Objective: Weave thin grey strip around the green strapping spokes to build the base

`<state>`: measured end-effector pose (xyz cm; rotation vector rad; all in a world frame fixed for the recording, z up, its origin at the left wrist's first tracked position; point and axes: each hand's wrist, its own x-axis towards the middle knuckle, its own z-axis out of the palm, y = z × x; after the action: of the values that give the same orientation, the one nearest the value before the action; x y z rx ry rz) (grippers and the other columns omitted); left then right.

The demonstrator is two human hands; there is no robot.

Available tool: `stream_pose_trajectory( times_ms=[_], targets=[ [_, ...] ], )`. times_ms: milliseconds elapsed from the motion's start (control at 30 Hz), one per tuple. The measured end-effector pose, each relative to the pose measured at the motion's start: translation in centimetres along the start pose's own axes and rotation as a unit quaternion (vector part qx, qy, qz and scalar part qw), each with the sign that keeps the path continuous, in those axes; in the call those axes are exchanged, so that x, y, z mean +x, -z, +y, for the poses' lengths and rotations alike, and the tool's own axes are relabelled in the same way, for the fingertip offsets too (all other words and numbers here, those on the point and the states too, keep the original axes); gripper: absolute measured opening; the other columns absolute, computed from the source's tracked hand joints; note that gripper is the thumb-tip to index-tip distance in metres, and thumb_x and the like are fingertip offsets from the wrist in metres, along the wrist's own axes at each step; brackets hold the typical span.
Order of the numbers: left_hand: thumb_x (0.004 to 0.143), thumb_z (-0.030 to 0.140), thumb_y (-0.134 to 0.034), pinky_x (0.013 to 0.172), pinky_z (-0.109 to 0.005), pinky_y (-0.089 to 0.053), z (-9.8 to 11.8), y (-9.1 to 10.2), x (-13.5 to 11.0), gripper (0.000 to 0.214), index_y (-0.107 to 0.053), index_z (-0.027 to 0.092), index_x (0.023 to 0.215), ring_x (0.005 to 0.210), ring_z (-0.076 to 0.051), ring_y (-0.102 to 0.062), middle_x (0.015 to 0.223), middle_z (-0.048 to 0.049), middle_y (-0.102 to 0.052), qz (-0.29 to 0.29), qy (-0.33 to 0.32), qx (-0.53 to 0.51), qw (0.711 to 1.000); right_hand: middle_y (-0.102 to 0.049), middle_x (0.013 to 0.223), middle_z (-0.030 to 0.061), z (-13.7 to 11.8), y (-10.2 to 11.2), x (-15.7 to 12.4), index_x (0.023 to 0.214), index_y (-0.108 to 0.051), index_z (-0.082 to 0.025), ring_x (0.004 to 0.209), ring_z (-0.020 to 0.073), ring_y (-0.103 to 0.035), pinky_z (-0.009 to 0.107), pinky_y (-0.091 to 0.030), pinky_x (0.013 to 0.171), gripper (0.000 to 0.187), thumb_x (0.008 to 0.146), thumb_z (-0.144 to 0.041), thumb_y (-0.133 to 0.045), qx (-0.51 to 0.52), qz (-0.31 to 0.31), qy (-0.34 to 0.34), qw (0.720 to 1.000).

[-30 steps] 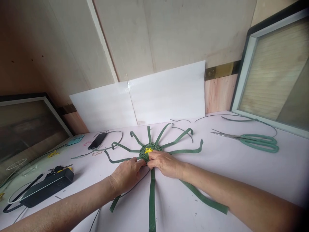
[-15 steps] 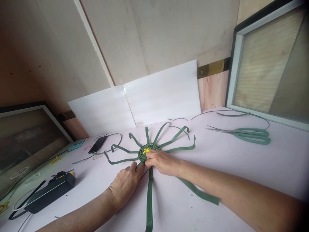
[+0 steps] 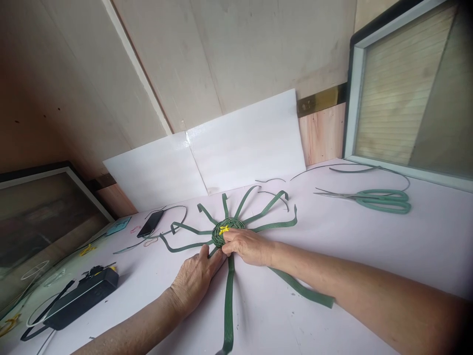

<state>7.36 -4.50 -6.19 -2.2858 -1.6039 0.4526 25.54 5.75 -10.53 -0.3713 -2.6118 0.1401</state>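
A round woven disc (image 3: 236, 225) of green strips lies on the table, with several flat green spokes (image 3: 229, 305) radiating from it and bent at their ends. Something small and yellow (image 3: 223, 230) sits at its middle. My right hand (image 3: 246, 246) is closed on the near rim of the disc, its fingertips partly hiding the weave. Just left of it, my left hand (image 3: 194, 278) pinches a green strip (image 3: 213, 252) close to the rim. The fingertips of both hands nearly meet there.
Scissors with green handles (image 3: 382, 200) lie at the right, beside loose thin strips (image 3: 353, 170). A phone (image 3: 151, 223) and a black box-shaped device (image 3: 83, 298) are on the left. White panels (image 3: 247, 143) lean on the back wall, between two framed glass panes (image 3: 399, 88).
My left hand has shifted very slightly to the right along the rim. The view has tilted a little; the disc and my right hand stay nearly in place.
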Motion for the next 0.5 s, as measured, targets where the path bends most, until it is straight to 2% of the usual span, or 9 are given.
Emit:
stream_pose_trajectory(
  times_ms=[267, 500],
  targets=[
    [0.097, 0.019, -0.032, 0.062, -0.027, -0.051, 0.0, 0.9, 0.6, 0.032, -0.05, 0.025, 0.123, 0.077, -0.018, -0.064, 0.1, -0.0065, -0.054, -0.02, 0.034, -0.057, 0.998, -0.048, 0.081, 0.001, 0.2, -0.2, -0.1, 0.082, -0.064, -0.018, 0.076, 0.0139, -0.043, 0.024, -0.027, 0.059, 0.031, 0.076, 0.008, -0.048, 0.0, 0.001, 0.003, 1.0],
    [0.091, 0.017, -0.039, 0.075, -0.028, -0.05, -0.7, 1.2, 1.9, 0.022, -0.059, 0.019, 0.098, 0.092, -0.018, -0.061, 0.108, -0.0069, -0.056, 0.016, 0.017, -0.156, 0.988, -0.047, 0.08, 0.0008, -0.3, 0.4, 0.0, 0.079, -0.062, -0.017, 0.074, 0.0135, -0.041, 0.025, -0.027, 0.061, 0.033, 0.072, 0.011, -0.047, -0.028, -0.013, 0.004, 1.0]
  ],
)
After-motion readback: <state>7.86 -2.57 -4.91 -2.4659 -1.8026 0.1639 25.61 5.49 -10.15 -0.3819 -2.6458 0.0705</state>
